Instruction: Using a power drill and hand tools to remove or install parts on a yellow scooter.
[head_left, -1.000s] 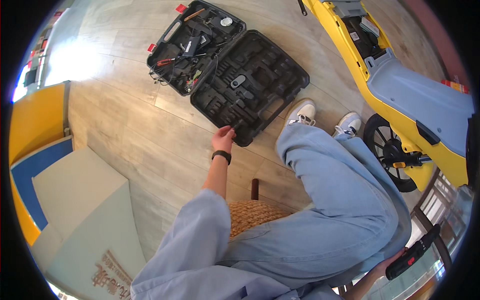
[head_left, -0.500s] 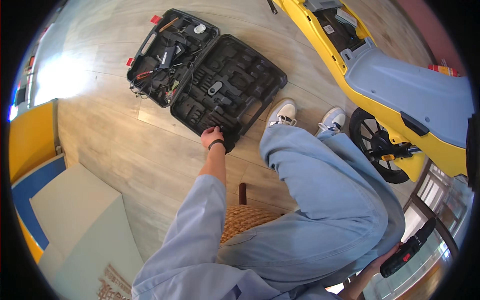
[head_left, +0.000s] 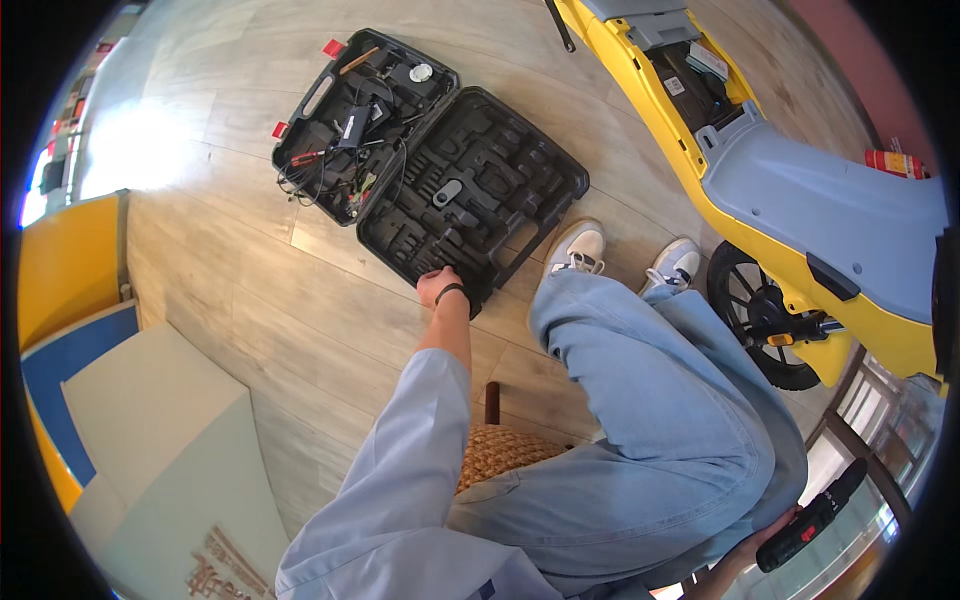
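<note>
While I sit on a woven wicker stool (head_left: pixel 500 455) low in the frame, my left arm stretches straight out and up the picture, its pale blue sleeve ending short of a dark wristband. At its end my left hand (head_left: pixel 437 287) rests on the near edge of the open black plastic tool case (head_left: pixel 430 180), fingers curled over the rim of the nearer half; how firmly they grip I cannot tell. That case lies flat on the pale wooden plank floor (head_left: pixel 250 300) in the upper middle of the frame, both halves spread wide. Its nearer half is a moulded black tray of shaped recesses, mostly bare, with one small grey piece sitting near its middle. Its farther half, toward the upper left, holds a jumble: tangled dark cables, a red-handled tool, a small round white part and some black blocks.

My right hand (head_left: pixel 770 535) is down in the lower right corner, beside my thigh, fingers clenched around the grip of a black cordless drill with a red trigger (head_left: pixel 812 515).

My jeans and white sneakers (head_left: pixel 625 255) fill the centre right. Beyond them, along the upper right, stands a yellow and grey electric scooter (head_left: pixel 800 200), its black wheel just beside my right foot.
</note>
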